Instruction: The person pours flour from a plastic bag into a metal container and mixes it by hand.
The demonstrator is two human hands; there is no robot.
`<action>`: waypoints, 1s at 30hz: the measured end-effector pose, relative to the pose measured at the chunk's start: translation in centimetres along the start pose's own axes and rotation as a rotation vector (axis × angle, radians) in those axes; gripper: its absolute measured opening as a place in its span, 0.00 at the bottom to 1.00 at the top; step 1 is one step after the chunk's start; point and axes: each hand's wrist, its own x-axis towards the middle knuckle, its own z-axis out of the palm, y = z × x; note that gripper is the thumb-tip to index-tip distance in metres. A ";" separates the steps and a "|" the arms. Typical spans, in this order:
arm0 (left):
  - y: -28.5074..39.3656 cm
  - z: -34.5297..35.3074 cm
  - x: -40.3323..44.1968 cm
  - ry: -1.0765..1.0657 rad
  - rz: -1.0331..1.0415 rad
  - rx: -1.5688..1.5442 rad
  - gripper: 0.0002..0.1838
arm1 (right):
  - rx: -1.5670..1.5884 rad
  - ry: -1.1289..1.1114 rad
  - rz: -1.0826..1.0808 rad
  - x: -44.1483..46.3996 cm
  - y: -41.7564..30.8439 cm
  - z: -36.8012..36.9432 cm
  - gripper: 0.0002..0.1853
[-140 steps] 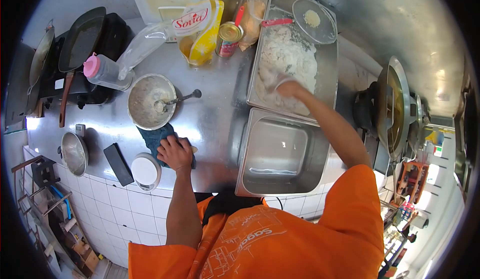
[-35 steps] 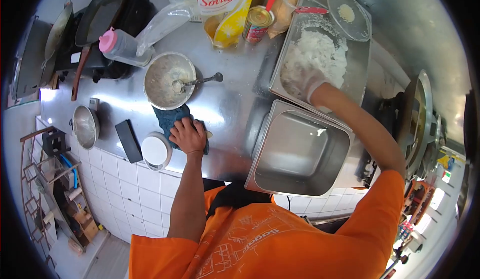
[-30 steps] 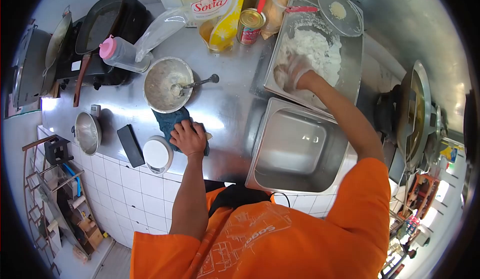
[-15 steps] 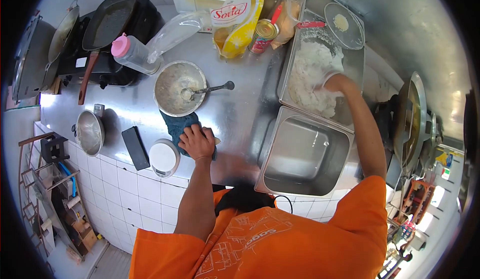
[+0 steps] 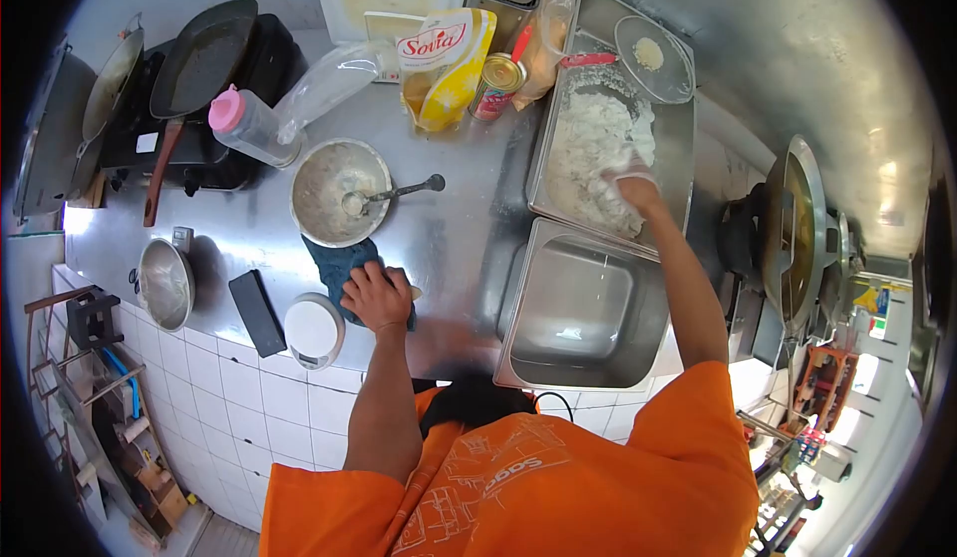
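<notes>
My left hand (image 5: 379,298) rests on a dark folded cloth (image 5: 334,266), its fingers apart. A small pale thing shows at its thumb side, too little visible to name. My right hand (image 5: 632,184) is down in the white flour (image 5: 588,143) inside a steel pan (image 5: 681,173); its fingers are smeared by motion and partly coated. Beyond my left hand stands a metal bowl (image 5: 309,223) with pale batter residue, and a dark-handled spoon (image 5: 404,190) lies in it.
A second steel pan (image 5: 573,308) adjoins the flour pan. On that pan's far end lies a round strainer (image 5: 673,63) beside a red-handled tool (image 5: 588,59). A white scale (image 5: 314,328), dark phone-like slab (image 5: 257,313), yellow pouch (image 5: 449,68), can (image 5: 495,83) and pink-lidded jug (image 5: 249,123) are around.
The view has shifted, so the table's contents sit further left. My right hand has moved within the flour and is blurred. My left hand stays on the cloth.
</notes>
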 end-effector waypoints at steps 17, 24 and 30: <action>0.5 -0.4 0.0 -0.007 0.001 0.018 0.15 | 0.058 0.073 -0.134 -2.0 -7.2 -14.7 0.29; 0.5 -0.3 0.1 -0.022 -0.017 0.040 0.15 | 0.131 0.084 -0.084 2.1 -1.3 -9.2 0.34; 0.5 -0.2 0.2 0.001 -0.007 0.037 0.15 | -0.513 -0.398 0.074 0.0 -4.6 1.2 0.53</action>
